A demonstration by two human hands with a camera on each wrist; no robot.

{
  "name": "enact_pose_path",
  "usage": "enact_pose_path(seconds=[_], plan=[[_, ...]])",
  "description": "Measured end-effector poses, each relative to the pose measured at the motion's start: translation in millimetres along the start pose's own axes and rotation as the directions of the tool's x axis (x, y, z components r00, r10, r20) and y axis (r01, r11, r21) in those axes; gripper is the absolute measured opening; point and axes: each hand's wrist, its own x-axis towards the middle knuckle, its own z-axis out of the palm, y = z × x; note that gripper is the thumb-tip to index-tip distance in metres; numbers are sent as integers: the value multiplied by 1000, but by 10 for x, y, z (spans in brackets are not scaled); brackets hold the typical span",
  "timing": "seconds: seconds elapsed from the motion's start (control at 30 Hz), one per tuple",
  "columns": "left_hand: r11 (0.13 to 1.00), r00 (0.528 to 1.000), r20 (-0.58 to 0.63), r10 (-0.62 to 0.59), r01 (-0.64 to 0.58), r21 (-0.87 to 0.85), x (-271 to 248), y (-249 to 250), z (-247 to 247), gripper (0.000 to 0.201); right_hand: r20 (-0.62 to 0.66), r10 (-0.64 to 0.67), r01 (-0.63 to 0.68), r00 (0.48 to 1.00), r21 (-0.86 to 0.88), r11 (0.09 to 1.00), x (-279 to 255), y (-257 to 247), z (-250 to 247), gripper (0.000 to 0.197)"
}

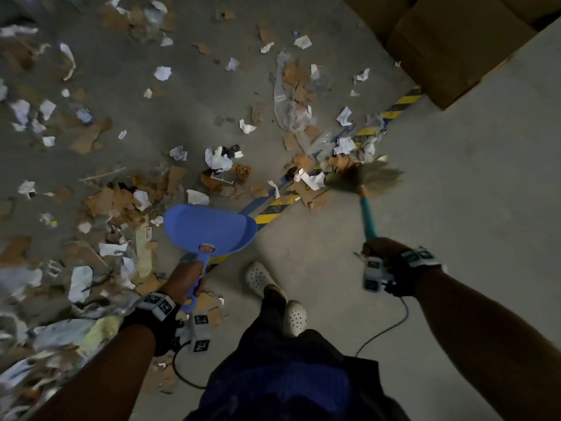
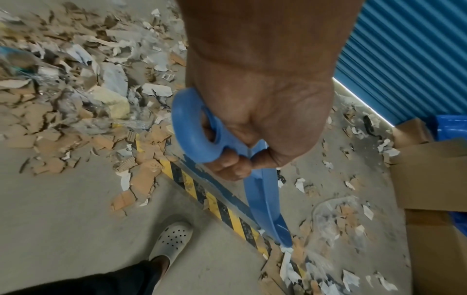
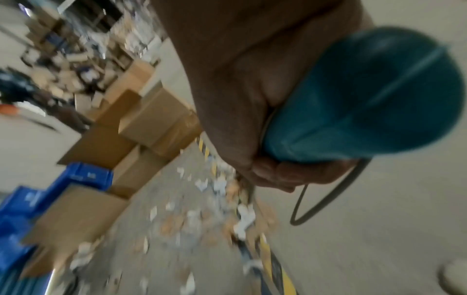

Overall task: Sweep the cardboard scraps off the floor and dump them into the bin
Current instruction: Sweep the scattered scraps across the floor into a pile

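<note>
A blue dustpan point(image 1: 209, 229) is gripped by the left hand point(image 1: 185, 279) and a broom point(image 1: 365, 183) by the right hand point(image 1: 381, 252); cardboard scraps point(image 1: 306, 194) on the floor point(image 1: 455, 177) are best swept panward in short, low strokes.

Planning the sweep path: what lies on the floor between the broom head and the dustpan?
In the head view, cardboard scraps, crumpled paper and yellow-black floor tape lie between the broom head and the dustpan.
</note>
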Motion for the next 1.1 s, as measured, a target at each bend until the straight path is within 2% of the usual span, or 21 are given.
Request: enact_pose_path(seconds=[0.07, 0.13, 0.2, 0.3, 0.37, 0.5, 0.57, 0.67, 0.8, 0.93, 1.03, 1.1], plan=[[1000, 999, -31, -20, 20, -3, 85, -15, -126, 30, 241, -43, 52, 970, -33, 998, 31, -216, 558, 11], [999, 998, -50, -50, 50, 9, 146, -62, -265, 33, 426, -15, 96, 905, -169, 981, -55, -414, 1108, 15], [996, 995, -42, -86, 87, 11, 188, -148, -407, 32, 458, 93, 64, 884, -316, 947, -84, -538, 1517, 24], [990, 990, -32, -138, 138, 21, 210, -307, -603, 32, 471, 65, 151, 880, -406, 901, -130, -737, 1756, 29], [988, 987, -40, -154, 154, 14, 176, -346, -654, 35, 462, 23, 210, 887, -448, 869, -203, -865, 1711, 20], [987, 986, -75, -151, 146, -71, 60, -238, -578, 38, 389, -59, 272, 919, -520, 810, -387, -915, 1459, 6], [988, 989, -62, -138, 132, -82, 48, -151, -495, 38, 341, -94, 267, 935, -507, 819, -410, -764, 1262, 8], [985, 994, -15, -105, 102, -137, 68, -15, -335, 35, 203, -110, 192, 973, -450, 872, -406, -449, 823, 4], [990, 998, 3, -68, 68, -121, 51, 179, 31, 32, -11, -45, 40, 999, -312, 949, -383, 34, 49, 3], [992, 998, 44, -40, 44, -115, 17, 348, 389, 27, -200, 65, -82, 978, -77, 994, -243, 467, -748, 13], [989, 998, 51, -35, 42, -142, 8, 396, 684, 25, -256, 143, -128, 956, 71, 989, -8, 644, -1244, 19], [987, 999, 38, -34, 39, -156, -21, 386, 892, 25, -244, 156, -144, 957, 67, 987, 203, 676, -1435, 27]])
